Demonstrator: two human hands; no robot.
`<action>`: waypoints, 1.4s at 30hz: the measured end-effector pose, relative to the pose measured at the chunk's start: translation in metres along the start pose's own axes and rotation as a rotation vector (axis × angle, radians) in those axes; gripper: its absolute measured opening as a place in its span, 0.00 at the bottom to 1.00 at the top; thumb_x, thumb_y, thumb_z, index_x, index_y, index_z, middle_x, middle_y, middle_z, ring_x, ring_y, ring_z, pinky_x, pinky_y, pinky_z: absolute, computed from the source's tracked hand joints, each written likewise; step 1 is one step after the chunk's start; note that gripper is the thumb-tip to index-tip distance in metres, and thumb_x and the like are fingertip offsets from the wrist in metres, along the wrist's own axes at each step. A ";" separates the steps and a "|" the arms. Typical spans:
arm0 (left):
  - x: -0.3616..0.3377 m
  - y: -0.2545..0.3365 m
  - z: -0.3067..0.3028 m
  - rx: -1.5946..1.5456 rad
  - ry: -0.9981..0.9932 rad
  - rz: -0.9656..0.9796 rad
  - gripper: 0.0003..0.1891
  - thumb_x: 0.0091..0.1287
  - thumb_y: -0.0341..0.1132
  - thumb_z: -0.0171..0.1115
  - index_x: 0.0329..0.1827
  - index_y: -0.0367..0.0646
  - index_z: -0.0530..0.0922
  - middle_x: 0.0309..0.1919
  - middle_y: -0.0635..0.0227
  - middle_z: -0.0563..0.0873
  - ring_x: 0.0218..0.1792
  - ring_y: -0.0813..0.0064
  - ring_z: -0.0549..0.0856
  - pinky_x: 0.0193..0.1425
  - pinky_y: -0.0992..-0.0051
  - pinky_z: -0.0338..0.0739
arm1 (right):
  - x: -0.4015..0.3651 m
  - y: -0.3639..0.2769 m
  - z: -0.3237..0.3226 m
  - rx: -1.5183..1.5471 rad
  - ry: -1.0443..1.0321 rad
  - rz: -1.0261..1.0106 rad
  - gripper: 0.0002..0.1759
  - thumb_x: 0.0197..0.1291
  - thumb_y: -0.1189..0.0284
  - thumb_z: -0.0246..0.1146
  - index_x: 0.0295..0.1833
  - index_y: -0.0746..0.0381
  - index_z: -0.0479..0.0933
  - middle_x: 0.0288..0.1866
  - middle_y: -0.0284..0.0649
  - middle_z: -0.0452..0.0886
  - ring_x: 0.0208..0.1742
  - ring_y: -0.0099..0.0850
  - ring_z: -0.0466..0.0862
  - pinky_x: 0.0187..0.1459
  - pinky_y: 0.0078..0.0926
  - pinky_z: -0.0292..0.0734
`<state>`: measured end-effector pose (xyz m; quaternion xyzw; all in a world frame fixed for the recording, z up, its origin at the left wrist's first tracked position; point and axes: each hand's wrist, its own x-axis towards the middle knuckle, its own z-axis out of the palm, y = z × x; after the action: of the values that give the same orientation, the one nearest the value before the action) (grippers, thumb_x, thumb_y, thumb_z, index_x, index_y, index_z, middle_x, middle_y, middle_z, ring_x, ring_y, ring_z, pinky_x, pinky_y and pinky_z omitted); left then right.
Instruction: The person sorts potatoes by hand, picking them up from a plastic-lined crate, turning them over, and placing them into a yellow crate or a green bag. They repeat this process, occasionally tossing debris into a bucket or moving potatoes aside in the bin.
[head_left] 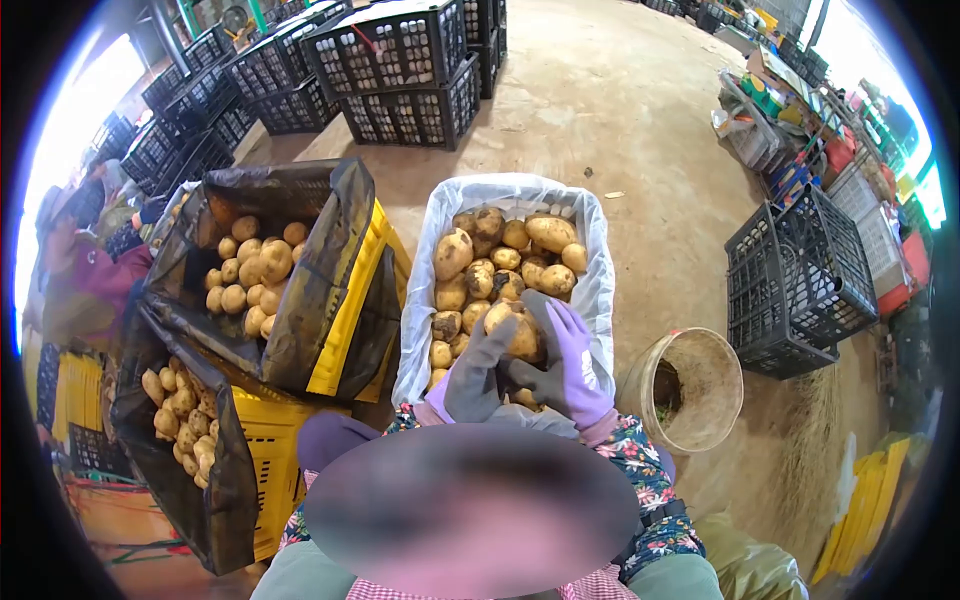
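Note:
In purple gloves with dark grey palms and fingers, my left hand (pixel 474 378) and my right hand (pixel 568 362) close around a potato (pixel 524 338) from both sides. Fingers partly cover it. Beneath them, a crate lined with white cloth (pixel 596 235) holds many loose potatoes (pixel 505 258), some with dark patches. Left of this crate stands a yellow crate with a dark liner (pixel 345 310), with rounder potatoes (pixel 250 262) inside. Nearer to me is another dark-lined yellow crate (pixel 262 465), also holding potatoes (pixel 186 420).
A dirty white bucket (pixel 724 415) with debris inside stands right of the cloth-lined crate. Black crates (pixel 800 280) lie farther right. Stacked, filled black crates (pixel 385 55) stand at the back left. Another person (pixel 100 250) is at the far left, beyond the yellow crates.

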<state>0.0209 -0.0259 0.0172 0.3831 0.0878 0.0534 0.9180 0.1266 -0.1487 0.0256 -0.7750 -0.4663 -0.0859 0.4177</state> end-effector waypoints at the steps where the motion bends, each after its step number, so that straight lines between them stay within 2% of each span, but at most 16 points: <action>1: -0.003 0.009 0.006 -0.036 0.069 0.025 0.36 0.67 0.33 0.59 0.75 0.46 0.50 0.56 0.66 0.75 0.51 0.74 0.80 0.55 0.72 0.78 | 0.005 0.001 -0.003 0.328 -0.058 0.071 0.25 0.56 0.68 0.67 0.58 0.67 0.74 0.60 0.48 0.76 0.61 0.38 0.76 0.63 0.32 0.69; 4: -0.006 0.017 0.006 0.068 0.132 0.113 0.37 0.61 0.27 0.64 0.73 0.44 0.56 0.63 0.66 0.68 0.61 0.74 0.73 0.63 0.72 0.73 | 0.010 -0.002 -0.014 1.007 -0.066 0.594 0.13 0.69 0.73 0.57 0.55 0.67 0.76 0.53 0.38 0.80 0.56 0.23 0.76 0.60 0.22 0.70; 7: -0.008 0.030 0.006 0.594 0.036 0.164 0.43 0.54 0.21 0.67 0.74 0.39 0.55 0.61 0.63 0.71 0.62 0.72 0.73 0.65 0.73 0.70 | 0.012 -0.009 -0.005 0.821 -0.089 0.526 0.24 0.63 0.67 0.61 0.61 0.68 0.71 0.60 0.46 0.76 0.61 0.34 0.76 0.63 0.30 0.69; 9: -0.005 0.017 -0.003 0.644 0.036 0.114 0.43 0.53 0.20 0.67 0.74 0.39 0.55 0.62 0.62 0.70 0.62 0.72 0.72 0.65 0.74 0.70 | 0.013 -0.016 0.011 0.285 0.031 0.011 0.29 0.61 0.61 0.65 0.61 0.68 0.70 0.49 0.50 0.80 0.54 0.41 0.80 0.58 0.32 0.73; 13: -0.012 0.021 0.009 0.426 0.063 -0.049 0.44 0.51 0.17 0.68 0.73 0.40 0.57 0.64 0.64 0.70 0.63 0.73 0.71 0.66 0.73 0.69 | 0.009 -0.006 0.018 0.232 -0.060 0.139 0.25 0.60 0.60 0.64 0.55 0.68 0.74 0.46 0.52 0.80 0.46 0.44 0.82 0.49 0.37 0.77; 16: -0.014 0.020 0.008 0.322 0.064 -0.015 0.44 0.50 0.19 0.70 0.72 0.41 0.59 0.63 0.64 0.70 0.64 0.73 0.70 0.67 0.73 0.67 | 0.023 0.006 0.017 0.623 -0.243 0.772 0.18 0.67 0.68 0.55 0.56 0.68 0.74 0.47 0.51 0.80 0.45 0.35 0.80 0.47 0.33 0.75; 18: -0.009 0.013 -0.002 0.522 0.063 0.121 0.44 0.51 0.22 0.71 0.72 0.41 0.59 0.64 0.63 0.69 0.65 0.73 0.69 0.68 0.73 0.66 | 0.012 0.030 0.029 0.826 -0.181 0.468 0.24 0.72 0.60 0.53 0.62 0.69 0.69 0.58 0.47 0.77 0.58 0.28 0.76 0.56 0.25 0.73; 21: -0.006 0.006 -0.006 1.018 0.127 0.352 0.43 0.52 0.23 0.71 0.72 0.40 0.60 0.62 0.62 0.70 0.65 0.71 0.70 0.68 0.73 0.65 | 0.016 -0.014 0.021 0.207 -0.154 0.086 0.28 0.61 0.63 0.61 0.63 0.66 0.67 0.59 0.55 0.74 0.61 0.47 0.76 0.58 0.35 0.73; 24: -0.013 0.001 -0.007 0.778 0.160 0.148 0.42 0.50 0.23 0.73 0.70 0.39 0.61 0.62 0.58 0.71 0.65 0.67 0.70 0.69 0.71 0.65 | 0.011 -0.016 0.018 0.242 -0.229 0.125 0.27 0.59 0.64 0.62 0.62 0.65 0.69 0.58 0.54 0.75 0.59 0.48 0.77 0.55 0.37 0.75; 26: -0.013 0.008 -0.006 1.067 0.149 0.288 0.43 0.49 0.24 0.73 0.70 0.39 0.61 0.63 0.56 0.71 0.66 0.64 0.70 0.69 0.70 0.65 | 0.011 0.015 0.026 0.278 -0.220 0.030 0.26 0.60 0.64 0.61 0.61 0.64 0.70 0.58 0.53 0.75 0.55 0.50 0.78 0.52 0.38 0.76; 29: -0.015 0.017 -0.013 1.245 0.119 0.405 0.43 0.48 0.25 0.73 0.70 0.39 0.62 0.62 0.55 0.71 0.66 0.62 0.70 0.70 0.68 0.65 | 0.022 0.004 0.013 0.703 -0.285 0.549 0.22 0.65 0.64 0.60 0.59 0.68 0.72 0.55 0.44 0.79 0.54 0.30 0.79 0.57 0.28 0.72; 32: -0.012 0.017 -0.016 1.398 0.155 0.517 0.42 0.49 0.25 0.72 0.69 0.38 0.62 0.63 0.53 0.71 0.66 0.60 0.71 0.70 0.67 0.65 | 0.009 -0.013 0.042 0.457 -0.010 0.101 0.19 0.65 0.66 0.58 0.58 0.65 0.74 0.48 0.43 0.82 0.49 0.35 0.83 0.52 0.29 0.76; 36: -0.015 0.022 -0.003 1.144 0.207 0.309 0.38 0.55 0.28 0.69 0.69 0.38 0.62 0.64 0.56 0.72 0.66 0.60 0.71 0.69 0.64 0.68 | 0.017 0.006 0.022 0.616 -0.245 0.475 0.24 0.71 0.64 0.55 0.64 0.69 0.68 0.52 0.42 0.80 0.52 0.32 0.80 0.56 0.25 0.73; 37: -0.016 0.018 -0.003 0.609 0.194 0.247 0.36 0.57 0.30 0.67 0.69 0.39 0.62 0.63 0.58 0.72 0.65 0.62 0.72 0.69 0.65 0.68 | 0.019 0.014 0.022 0.973 -0.169 0.760 0.23 0.72 0.64 0.54 0.63 0.69 0.69 0.54 0.43 0.80 0.52 0.31 0.80 0.54 0.26 0.75; 38: -0.020 0.015 -0.007 0.076 0.181 0.177 0.34 0.60 0.32 0.66 0.69 0.40 0.63 0.63 0.59 0.72 0.65 0.64 0.73 0.69 0.65 0.69 | 0.021 0.015 0.028 0.992 -0.066 0.722 0.21 0.73 0.65 0.52 0.61 0.70 0.70 0.55 0.44 0.79 0.55 0.30 0.79 0.55 0.25 0.75; 42: -0.019 0.016 -0.004 -0.222 -0.104 0.212 0.31 0.73 0.52 0.50 0.71 0.40 0.60 0.63 0.58 0.73 0.63 0.63 0.75 0.68 0.63 0.71 | 0.013 -0.030 0.023 0.254 -0.118 0.119 0.38 0.57 0.59 0.67 0.68 0.67 0.63 0.63 0.52 0.72 0.60 0.42 0.77 0.61 0.35 0.72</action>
<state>0.0005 -0.0151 0.0277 0.2886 -0.0073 0.1396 0.9472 0.1045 -0.1171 0.0351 -0.7459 -0.4504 0.0441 0.4887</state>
